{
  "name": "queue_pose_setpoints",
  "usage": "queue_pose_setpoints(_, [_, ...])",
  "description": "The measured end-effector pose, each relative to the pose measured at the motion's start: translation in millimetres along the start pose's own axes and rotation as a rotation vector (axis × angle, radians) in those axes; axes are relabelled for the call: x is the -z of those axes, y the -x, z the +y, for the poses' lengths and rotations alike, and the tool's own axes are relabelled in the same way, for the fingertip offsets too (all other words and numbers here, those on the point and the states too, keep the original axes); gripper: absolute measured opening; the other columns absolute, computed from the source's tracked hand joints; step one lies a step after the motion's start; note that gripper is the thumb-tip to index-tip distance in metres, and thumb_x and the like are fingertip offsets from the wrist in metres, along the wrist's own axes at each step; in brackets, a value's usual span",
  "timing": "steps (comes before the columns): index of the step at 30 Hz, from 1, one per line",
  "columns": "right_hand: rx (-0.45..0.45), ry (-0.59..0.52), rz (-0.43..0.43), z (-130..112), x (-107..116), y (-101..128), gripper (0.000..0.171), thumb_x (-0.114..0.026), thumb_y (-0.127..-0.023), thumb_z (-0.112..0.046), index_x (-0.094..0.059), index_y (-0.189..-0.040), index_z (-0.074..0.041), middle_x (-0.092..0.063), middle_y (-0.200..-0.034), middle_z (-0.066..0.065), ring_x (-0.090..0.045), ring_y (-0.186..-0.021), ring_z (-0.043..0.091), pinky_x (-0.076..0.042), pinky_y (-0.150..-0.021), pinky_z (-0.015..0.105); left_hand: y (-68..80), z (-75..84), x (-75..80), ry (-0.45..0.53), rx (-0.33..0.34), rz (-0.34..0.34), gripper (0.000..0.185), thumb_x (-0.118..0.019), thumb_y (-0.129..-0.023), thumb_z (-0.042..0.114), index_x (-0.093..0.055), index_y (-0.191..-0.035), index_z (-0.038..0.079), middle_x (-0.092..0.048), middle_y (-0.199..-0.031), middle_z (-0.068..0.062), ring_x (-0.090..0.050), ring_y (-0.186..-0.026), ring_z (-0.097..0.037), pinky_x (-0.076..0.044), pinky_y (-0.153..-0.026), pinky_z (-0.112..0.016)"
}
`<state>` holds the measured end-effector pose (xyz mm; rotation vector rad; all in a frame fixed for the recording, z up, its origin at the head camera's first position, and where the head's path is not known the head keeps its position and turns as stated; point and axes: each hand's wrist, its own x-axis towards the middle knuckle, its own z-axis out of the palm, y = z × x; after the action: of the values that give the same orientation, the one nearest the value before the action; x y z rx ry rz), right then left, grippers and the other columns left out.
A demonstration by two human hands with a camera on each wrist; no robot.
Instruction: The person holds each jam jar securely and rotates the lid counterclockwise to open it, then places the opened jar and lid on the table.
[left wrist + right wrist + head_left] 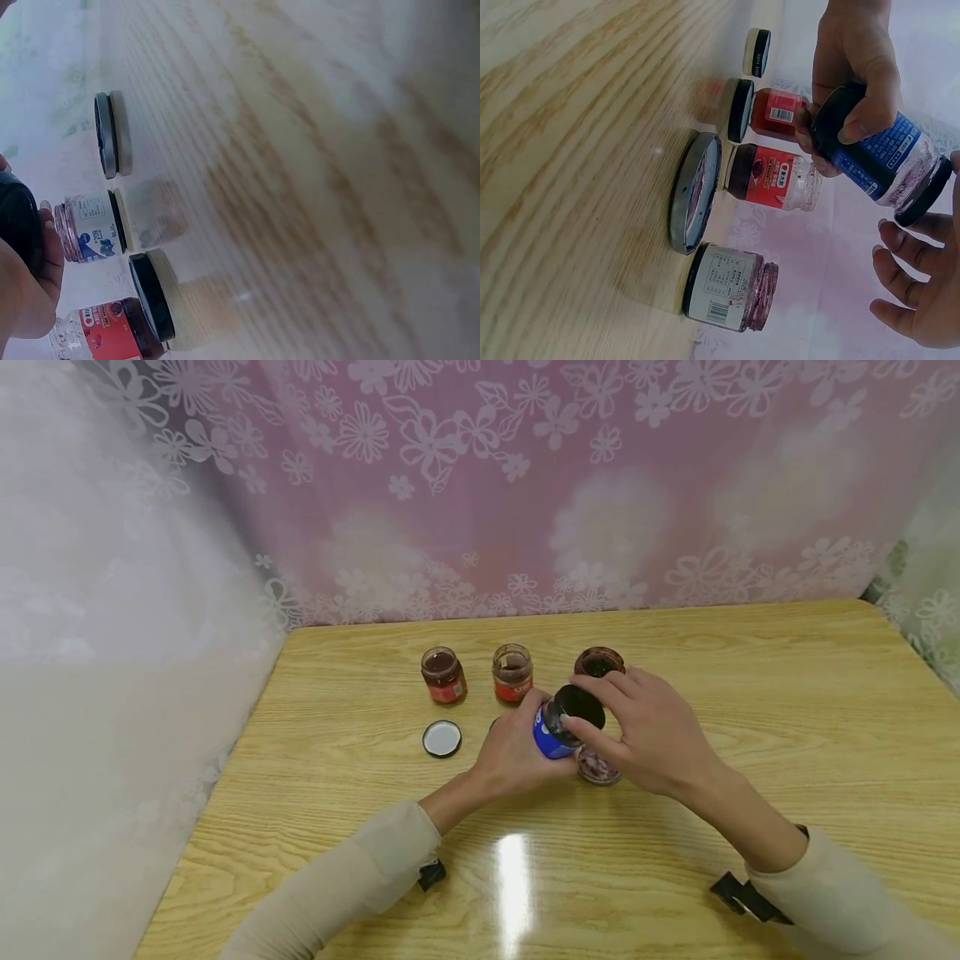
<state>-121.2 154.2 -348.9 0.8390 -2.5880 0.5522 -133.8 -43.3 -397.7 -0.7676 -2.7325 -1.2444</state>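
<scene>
Held tilted above the table, a jar with a blue label [553,739] is gripped by my left hand [510,747]. Its glass neck is smeared with purple in the right wrist view, where the left thumb and fingers [855,133] wrap its base. A black lid [583,710] sits over the jar's mouth; whether it is threaded on I cannot tell. My right hand [660,735] pinches this lid's rim between thumb and fingers. In the right wrist view, the right hand's other fingers [900,285] spread free below the lid [924,193].
Behind the hands stand two uncovered red-labelled jars [444,677] [513,677] and a white-labelled jar [724,289] with an uncovered mouth. A lid [442,739] lies inside-up on the wooden table [337,718]. Another, purple-stained lid [598,767] lies below the hands. One more lid [741,111] is mostly hidden in the head view.
</scene>
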Motion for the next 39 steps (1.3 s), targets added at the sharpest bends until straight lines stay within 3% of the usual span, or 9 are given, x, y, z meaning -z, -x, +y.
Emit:
queue_pose_setpoints(6, [-0.014,0.012,0.013,-3.8,-2.4,-3.1,0.052,-0.06,-0.089,-0.049,-0.063,-0.119,-0.008,-0.067,-0.105,0.008,-0.059,-0.096,0.031,-0.045,-0.086,0.049,3.1,0.5,-0.1,-0.028,0.013,-0.018,0.065,-0.081,-0.07,0.033,-0.046,-0.121,0.015,-0.058,-0.099,0.0,-0.059,-0.081,-0.01,-0.05,-0.068,-0.022])
queue_pose_setpoints(17, [-0.009,-0.064,0.017,-4.7,-5.5,-6.1,0.042,-0.065,-0.085,-0.043,-0.064,-0.108,-0.009,-0.067,-0.1,0.006,-0.059,-0.095,0.029,-0.044,-0.086,0.048,7.8,1.8,0.5,0.037,-0.014,-0.057,0.062,-0.081,-0.07,0.03,-0.046,-0.119,0.016,-0.056,-0.102,0.003,-0.058,-0.083,-0.007,-0.05,-0.068,-0.019])
queue_pose_setpoints(30, [0.047,-0.083,0.009,-0.9,-7.4,-7.2,0.043,-0.068,-0.081,-0.042,-0.065,-0.109,-0.009,-0.066,-0.1,0.005,-0.058,-0.098,0.027,-0.045,-0.087,0.047,10.6,0.4,-0.1,0.092,0.015,-0.087,0.062,-0.079,-0.07,0.031,-0.045,-0.121,0.017,-0.057,-0.1,0.003,-0.058,-0.081,-0.007,-0.05,-0.066,-0.019])
queue_pose_setpoints(39, [0.134,-0.139,-0.029,5.2,-5.4,-7.0,0.043,-0.071,-0.08,-0.042,-0.065,-0.112,-0.012,-0.064,-0.105,0.001,-0.057,-0.096,0.021,-0.045,-0.084,0.045,12.6,-0.3,3.2,0.134,0.006,-0.147,0.063,-0.077,-0.069,0.03,-0.045,-0.122,0.017,-0.057,-0.099,0.003,-0.058,-0.079,-0.007,-0.05,-0.064,-0.02])
